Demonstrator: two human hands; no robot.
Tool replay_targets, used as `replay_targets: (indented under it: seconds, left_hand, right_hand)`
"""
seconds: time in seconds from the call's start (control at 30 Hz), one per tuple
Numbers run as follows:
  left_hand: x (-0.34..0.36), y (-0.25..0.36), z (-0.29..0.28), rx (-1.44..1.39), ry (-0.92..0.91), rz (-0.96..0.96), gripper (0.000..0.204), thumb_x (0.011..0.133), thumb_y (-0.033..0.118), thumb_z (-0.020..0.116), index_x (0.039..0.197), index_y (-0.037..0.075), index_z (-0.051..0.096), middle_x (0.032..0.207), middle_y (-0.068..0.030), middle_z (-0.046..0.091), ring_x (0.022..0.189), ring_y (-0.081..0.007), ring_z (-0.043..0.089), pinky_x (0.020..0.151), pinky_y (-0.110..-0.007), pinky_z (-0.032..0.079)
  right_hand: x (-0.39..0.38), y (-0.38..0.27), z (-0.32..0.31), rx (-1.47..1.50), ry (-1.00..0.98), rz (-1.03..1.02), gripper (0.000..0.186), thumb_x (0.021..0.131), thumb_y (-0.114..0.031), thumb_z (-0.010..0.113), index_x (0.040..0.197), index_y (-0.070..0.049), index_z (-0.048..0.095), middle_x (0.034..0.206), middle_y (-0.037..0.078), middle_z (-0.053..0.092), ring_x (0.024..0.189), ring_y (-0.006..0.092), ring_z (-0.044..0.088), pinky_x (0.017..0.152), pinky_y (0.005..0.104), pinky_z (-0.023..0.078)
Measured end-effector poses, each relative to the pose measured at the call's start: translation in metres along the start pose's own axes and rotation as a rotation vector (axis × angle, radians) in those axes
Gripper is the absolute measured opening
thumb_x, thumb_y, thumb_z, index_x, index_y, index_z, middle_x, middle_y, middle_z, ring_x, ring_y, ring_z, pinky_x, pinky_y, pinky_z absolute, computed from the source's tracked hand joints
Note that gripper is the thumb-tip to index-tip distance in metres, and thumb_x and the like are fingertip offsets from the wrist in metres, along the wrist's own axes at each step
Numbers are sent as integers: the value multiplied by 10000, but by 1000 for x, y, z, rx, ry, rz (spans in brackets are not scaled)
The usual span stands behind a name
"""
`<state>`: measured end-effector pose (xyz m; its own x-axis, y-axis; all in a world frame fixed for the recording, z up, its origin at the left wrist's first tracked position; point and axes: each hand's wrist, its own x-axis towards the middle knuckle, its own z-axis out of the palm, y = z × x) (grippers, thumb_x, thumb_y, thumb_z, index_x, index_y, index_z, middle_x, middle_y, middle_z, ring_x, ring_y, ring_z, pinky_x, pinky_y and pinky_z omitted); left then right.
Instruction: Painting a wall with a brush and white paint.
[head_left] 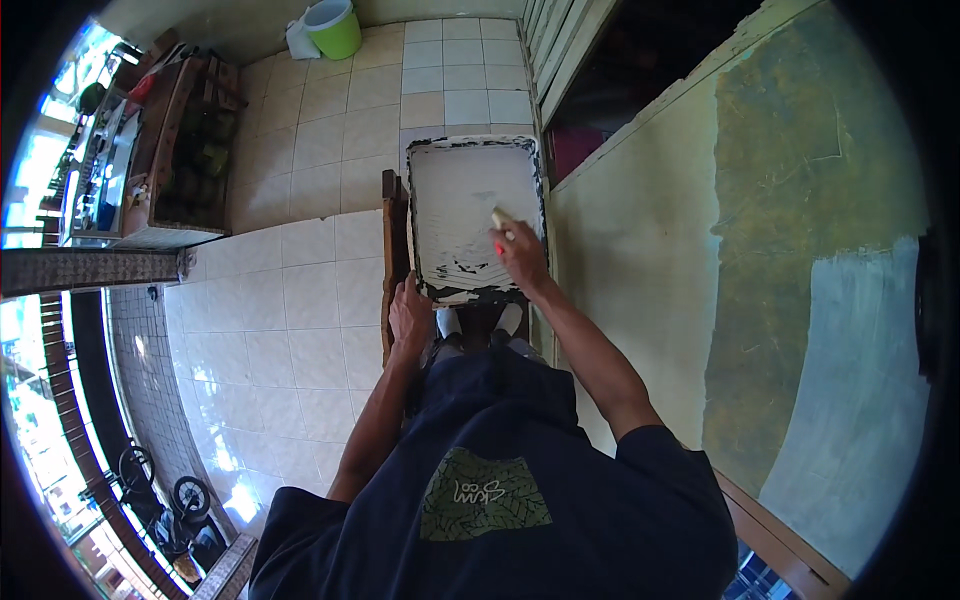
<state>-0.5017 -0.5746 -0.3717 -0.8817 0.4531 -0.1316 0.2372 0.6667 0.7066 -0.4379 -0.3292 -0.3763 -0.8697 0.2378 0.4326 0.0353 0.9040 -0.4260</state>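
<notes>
A paint tray (440, 190) with a ridged, white-coated bed and dark-smeared rim lies in front of me, above my feet. My right hand (522, 258) is closed around a small paintbrush (499, 217), held over the tray's right half. Its pale end points up and left, and a bit of red shows by the fingers. My left hand (409, 318) grips the near left corner of the tray, with the fingertips at its edge. Dark patches show through the white near the tray's close end.
Left of the tray runs a brown wooden piece (391, 230). A partly painted wall (780, 250) stands close on my right. A green bucket (335, 35) stands at the far end of the tiled floor (300, 270). A wooden cabinet (175, 150) is at far left, a bicycle (160, 490) outside.
</notes>
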Motion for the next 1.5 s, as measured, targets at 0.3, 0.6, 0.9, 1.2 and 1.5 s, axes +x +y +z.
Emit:
replay_targets:
  seconds: [0.3, 0.6, 0.9, 1.2, 1.5]
  left_hand:
    - [1, 1, -7, 21, -57, -70, 519, 831, 84, 517, 1335, -30, 468, 1210, -277, 556, 1128, -430, 546, 958, -465, 452]
    - [-2, -19, -4, 74, 46, -4, 510, 823, 74, 536, 1332, 76, 506, 1116, -213, 586, 999, -424, 599, 811, -521, 494]
    - [3, -21, -14, 59, -4, -28, 492, 825, 98, 546, 1300, -20, 499, 1114, -238, 590, 1036, -416, 567, 881, -492, 464]
    - [3, -17, -23, 33, -9, -24, 492, 806, 87, 554, 1285, -19, 517, 1083, -239, 605, 1014, -427, 576, 861, -501, 469]
    - [-3, -13, -26, 4, -29, -36, 500, 794, 75, 559, 1282, -27, 525, 1086, -258, 606, 1029, -417, 580, 883, -486, 471]
  right_hand:
    - [28, 10, -4, -56, 55, 99, 224, 678, 19, 693, 882, -62, 649, 961, 121, 580, 901, 310, 584, 773, 407, 508]
    - [29, -39, 19, 49, 52, 162, 256, 737, 27, 680, 973, -72, 675, 935, 109, 591, 910, 307, 593, 769, 388, 509]
    - [57, -21, 11, 252, 135, 726, 82, 843, -84, 661, 909, -56, 700, 779, 146, 660, 707, 290, 660, 661, 362, 512]
    - [1, -59, 27, -122, -82, -52, 138, 752, -23, 626, 879, -64, 661, 879, 106, 591, 884, 303, 589, 816, 395, 499]
    - [-9, -67, 10, 165, -193, 65, 215, 750, 8, 611, 952, -49, 659, 964, 129, 603, 951, 325, 588, 846, 409, 497]
